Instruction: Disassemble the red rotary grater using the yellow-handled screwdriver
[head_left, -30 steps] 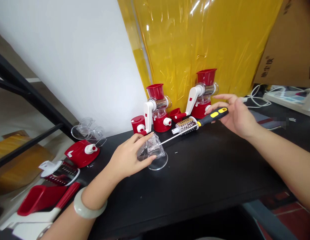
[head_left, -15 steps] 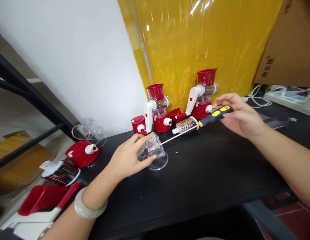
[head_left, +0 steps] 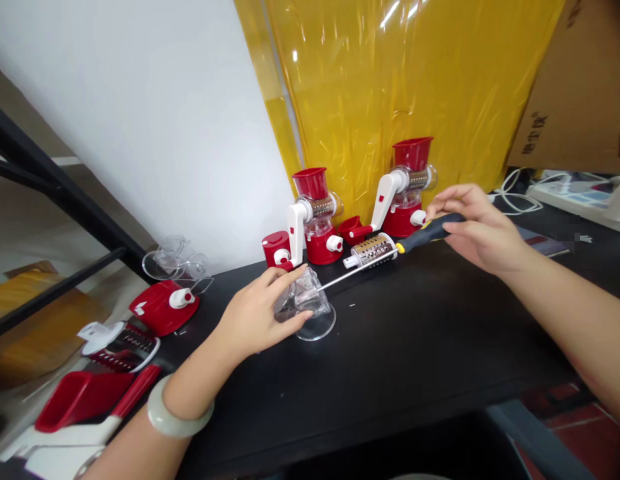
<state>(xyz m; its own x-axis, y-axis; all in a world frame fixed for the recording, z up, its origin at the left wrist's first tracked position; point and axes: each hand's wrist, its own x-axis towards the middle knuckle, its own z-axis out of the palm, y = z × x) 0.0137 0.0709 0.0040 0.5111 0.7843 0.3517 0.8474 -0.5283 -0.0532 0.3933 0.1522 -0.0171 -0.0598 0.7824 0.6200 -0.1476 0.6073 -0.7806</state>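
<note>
Clear plastic housing (head_left: 307, 303) sits front-centre on the black table (head_left: 415, 347), upright on its round base. Your left hand (head_left: 255, 317) is cupped over it from the left, fingers curled across the top, thumb low near the rim, holding it down. Right hand (head_left: 483, 227) pinches the screwdriver (head_left: 417, 238) by the far end of the handle w/ thumb + fingertips, other fingers loosely curled. Shaft slopes down-left and the tip meets the housing's upper right side. Exact seat is hidden by glare + your fingers, so can't tell if it's on a screw. Metal drum (head_left: 373, 250) lies just behind the shaft; touching or not, can't tell. Step in hand, as I read it: driver work on the housing, tip at the engage point. Next move calls for, imo: shaft kept in line w/ the seat, firm hold-down from the left since that plastic looks light + slick, and a fingertip twist w/o swinging the handle into the drum or the two assembled graters (head_left: 317, 213) behind.
</note>
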